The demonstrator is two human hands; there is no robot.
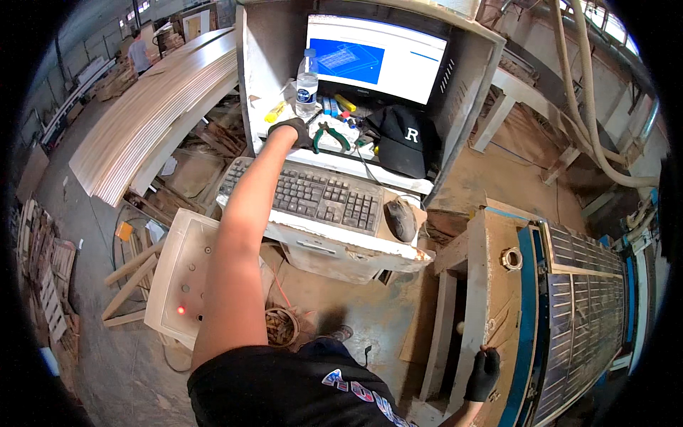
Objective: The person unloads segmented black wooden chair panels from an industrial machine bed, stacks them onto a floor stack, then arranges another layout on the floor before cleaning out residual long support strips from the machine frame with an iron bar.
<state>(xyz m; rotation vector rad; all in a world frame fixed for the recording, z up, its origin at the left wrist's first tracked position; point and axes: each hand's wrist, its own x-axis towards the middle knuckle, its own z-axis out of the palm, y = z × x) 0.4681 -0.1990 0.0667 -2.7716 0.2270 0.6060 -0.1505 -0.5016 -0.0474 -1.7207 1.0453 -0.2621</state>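
My left hand [290,131], in a dark glove, reaches over the keyboard [316,196] into the cluttered shelf under a monitor [377,60]. Its fingers are mostly hidden, so any grip cannot be made out. Just right of it lie green-handled pliers [331,135], and a clear water bottle [306,89] with a blue cap stands behind. My right hand [484,373], gloved with bare fingertips, is low at the right by the edge of a machine frame [474,313]. Its fingers are drawn together; what they hold, if anything, is too small to tell.
A black cap [404,142] sits on the shelf's right, above a dusty mouse [401,219]. Left of my arm stands a beige control box [174,277] with a red light. Stacked boards [156,107] fill the far left; a slatted machine bed [580,320] extends along the right.
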